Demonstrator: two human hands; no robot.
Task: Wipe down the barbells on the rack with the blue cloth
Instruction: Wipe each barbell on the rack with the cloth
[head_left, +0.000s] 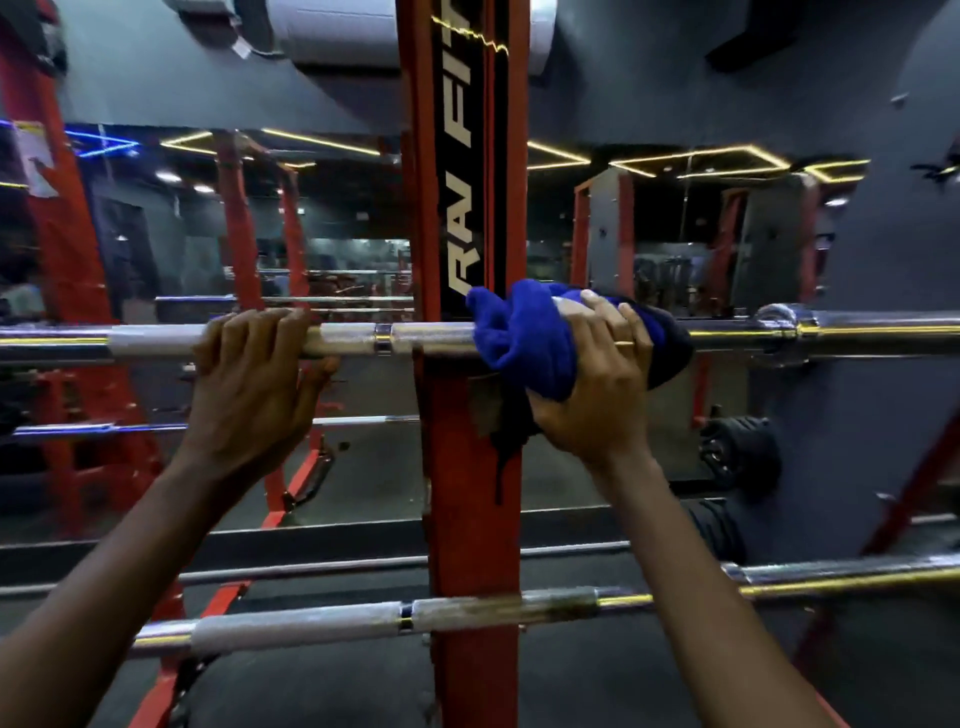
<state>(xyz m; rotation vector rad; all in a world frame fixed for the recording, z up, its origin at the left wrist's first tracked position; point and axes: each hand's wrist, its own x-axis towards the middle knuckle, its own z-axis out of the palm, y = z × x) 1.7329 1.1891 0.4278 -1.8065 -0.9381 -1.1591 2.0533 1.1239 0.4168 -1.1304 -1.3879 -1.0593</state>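
Lower barbell (415, 616), near: untouched, wipe pending by judgement. Upper barbell (405, 338): left hand (254, 374) curled round shaft; right hand (597, 379) clamping blue cloth (524, 332) around shaft beside red upright (467, 467). Mid-wipe.

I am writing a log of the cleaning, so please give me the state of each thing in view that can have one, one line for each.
Left hand: grips the upper barbell, fingers curled over it.
Right hand: holds the blue cloth against the upper barbell.
Blue cloth: bunched, wrapped round the bar beside the red upright.
Upper barbell: lies level on the rack.
Lower barbell: lies on the rack, untouched by either hand.
Red upright: stands vertical.
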